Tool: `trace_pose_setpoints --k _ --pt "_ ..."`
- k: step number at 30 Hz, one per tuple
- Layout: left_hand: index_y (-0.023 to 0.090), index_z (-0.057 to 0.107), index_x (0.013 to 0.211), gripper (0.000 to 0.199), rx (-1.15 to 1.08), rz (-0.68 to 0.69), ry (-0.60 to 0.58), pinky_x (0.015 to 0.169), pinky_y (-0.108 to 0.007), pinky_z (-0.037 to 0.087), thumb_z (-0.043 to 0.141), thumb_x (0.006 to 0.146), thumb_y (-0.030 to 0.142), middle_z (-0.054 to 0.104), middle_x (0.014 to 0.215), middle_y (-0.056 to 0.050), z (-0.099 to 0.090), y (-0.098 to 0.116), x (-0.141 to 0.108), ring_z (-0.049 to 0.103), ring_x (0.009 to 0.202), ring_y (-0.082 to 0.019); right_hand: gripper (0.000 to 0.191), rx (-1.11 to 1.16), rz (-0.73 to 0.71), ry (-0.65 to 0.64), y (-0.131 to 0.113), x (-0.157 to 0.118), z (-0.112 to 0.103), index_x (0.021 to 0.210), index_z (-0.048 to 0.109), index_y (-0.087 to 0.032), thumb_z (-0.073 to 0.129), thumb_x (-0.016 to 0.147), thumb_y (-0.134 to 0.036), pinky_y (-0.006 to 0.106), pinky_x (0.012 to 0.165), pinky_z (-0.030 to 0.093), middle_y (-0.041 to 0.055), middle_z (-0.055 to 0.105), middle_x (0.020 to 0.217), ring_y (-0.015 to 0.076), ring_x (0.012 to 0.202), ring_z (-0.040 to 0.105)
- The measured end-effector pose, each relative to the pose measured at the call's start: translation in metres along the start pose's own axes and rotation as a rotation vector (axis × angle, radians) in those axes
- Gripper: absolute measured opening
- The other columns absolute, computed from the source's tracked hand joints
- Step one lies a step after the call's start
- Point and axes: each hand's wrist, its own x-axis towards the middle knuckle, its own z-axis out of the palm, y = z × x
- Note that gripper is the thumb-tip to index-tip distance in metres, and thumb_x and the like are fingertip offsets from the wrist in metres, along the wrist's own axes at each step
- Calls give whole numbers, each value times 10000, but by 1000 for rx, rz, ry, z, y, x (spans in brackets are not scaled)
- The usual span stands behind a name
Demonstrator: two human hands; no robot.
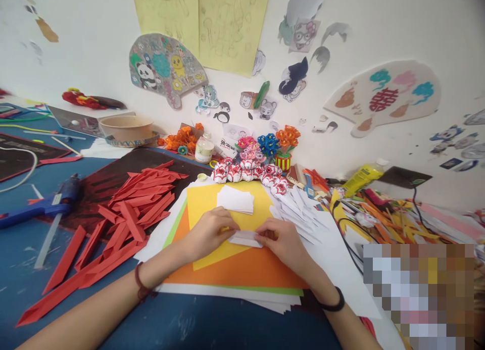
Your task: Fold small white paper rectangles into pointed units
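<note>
A small white paper piece (pixel 245 238), folded lengthwise, lies over the yellow sheet (pixel 204 203) and orange sheet (pixel 235 271). My left hand (pixel 212 231) pinches its left end, and my right hand (pixel 282 241) pinches its right end. Just beyond them a stack of white paper slips (pixel 235 199) rests on the yellow sheet. Folded white strips (pixel 299 211) are piled beyond my right hand. Many folded red paper strips (pixel 132 213) lie left of my left hand.
A blue glue gun (pixel 56 203) lies at the left on the blue table (pixel 182 319). Behind the papers stand red-and-white paper shapes (pixel 248 173), craft flowers (pixel 269 144) and a bottle (pixel 204 149). Paper scraps, a cable and a yellow bottle (pixel 364 177) crowd the right side.
</note>
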Motion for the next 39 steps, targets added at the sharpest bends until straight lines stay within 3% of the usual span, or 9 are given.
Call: trace_pose_setpoints --k 7,16,24,28,34,39 --pt "175 704 890 209 38 75 -15 728 -270 425 501 937 160 655 814 -58 -2 -2 -1 559 806 -174 53 29 -17 -70 2 0 -6 808 746 -213 696 815 -196 288 649 453 31 714 783 180 707 627" --pt "166 676 859 210 74 25 -11 678 -245 421 483 932 130 638 823 -52 4 -2 -4 572 775 -156 87 -16 -52 -37 -2 0 -5 757 733 -191 718 777 -108 262 644 444 19 695 772 155 700 623" --pt "185 674 887 141 133 3 27 749 -297 395 560 876 103 666 844 -28 5 -1 -2 593 826 -178 79 -10 5 49 7 1 0 700 745 -188 737 776 -169 262 587 430 14 701 674 146 598 583" --pt "187 665 888 137 123 35 20 750 -299 379 545 909 125 659 824 -19 7 -2 -2 574 828 -174 17 3 4 51 6 1 2 772 754 -182 740 772 -172 254 567 436 14 689 676 143 585 578" --pt "186 664 981 187 124 78 20 729 -286 378 493 942 125 616 825 -35 6 -4 -4 529 817 -171 94 -65 -75 106 3 -1 4 765 744 -198 696 804 -128 262 588 452 18 696 732 149 611 596" --pt "180 668 894 227 217 138 -10 697 -288 366 456 967 141 573 772 -36 3 0 -5 494 784 -174 151 -152 -167 114 9 -3 7 731 728 -199 668 836 -111 254 591 437 10 686 718 149 629 610"
